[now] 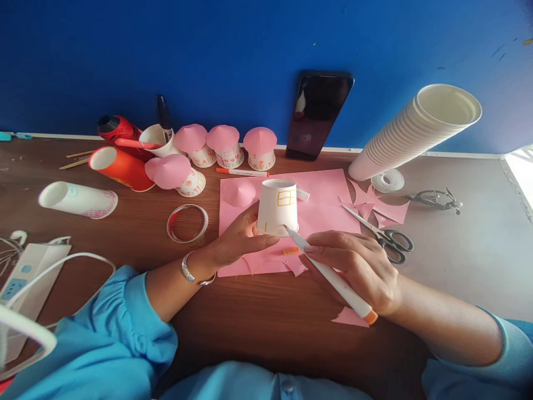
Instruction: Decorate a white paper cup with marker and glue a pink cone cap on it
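My left hand (241, 236) holds an upside-down white paper cup (272, 211) by its left side and lower rim. A yellow-orange window grid and a short line are drawn on the cup. In my right hand (358, 266) is a white marker (337, 283) with an orange end, its tip at the cup's lower right edge. Pink paper (320, 222) lies beneath the cup, with a pink cone (240, 192) and an orange cap (291, 251) on it.
Several cups with pink cone roofs (260, 141) stand along the back left. A phone (318, 114) leans on the blue wall. To the right are stacked cups (403, 133), scissors (385, 236) and paper scraps (389, 210). A tape roll (187, 223) lies left.
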`<action>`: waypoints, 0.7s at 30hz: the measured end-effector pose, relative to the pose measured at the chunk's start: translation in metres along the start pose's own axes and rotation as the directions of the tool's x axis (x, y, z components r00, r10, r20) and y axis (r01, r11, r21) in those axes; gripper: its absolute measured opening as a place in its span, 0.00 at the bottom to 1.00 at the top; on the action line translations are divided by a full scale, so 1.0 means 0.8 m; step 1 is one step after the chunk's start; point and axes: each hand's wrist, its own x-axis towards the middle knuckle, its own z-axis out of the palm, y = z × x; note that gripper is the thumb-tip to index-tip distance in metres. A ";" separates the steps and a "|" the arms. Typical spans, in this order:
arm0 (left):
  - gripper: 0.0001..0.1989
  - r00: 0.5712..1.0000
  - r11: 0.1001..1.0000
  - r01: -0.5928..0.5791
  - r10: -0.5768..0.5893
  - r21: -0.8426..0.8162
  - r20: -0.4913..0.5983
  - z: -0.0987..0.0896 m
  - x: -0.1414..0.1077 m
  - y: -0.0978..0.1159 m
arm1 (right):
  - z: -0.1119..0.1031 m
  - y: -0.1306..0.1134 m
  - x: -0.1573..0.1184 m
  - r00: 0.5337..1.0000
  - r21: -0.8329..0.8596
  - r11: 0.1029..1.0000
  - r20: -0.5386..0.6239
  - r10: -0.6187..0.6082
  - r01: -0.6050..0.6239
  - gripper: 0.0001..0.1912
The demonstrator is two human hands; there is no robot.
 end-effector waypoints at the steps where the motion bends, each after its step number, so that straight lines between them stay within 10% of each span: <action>1: 0.25 1.000 1.000 0.008 -0.008 0.003 -0.007 0.000 0.000 0.000 | 0.000 0.000 0.000 1.000 -0.002 1.000 0.000 0.002 -0.002 0.09; 21: 0.29 0.997 0.998 0.070 -0.069 0.005 -0.044 0.001 -0.004 0.002 | -0.002 -0.009 -0.001 0.998 0.005 0.999 0.041 0.052 -0.052 0.07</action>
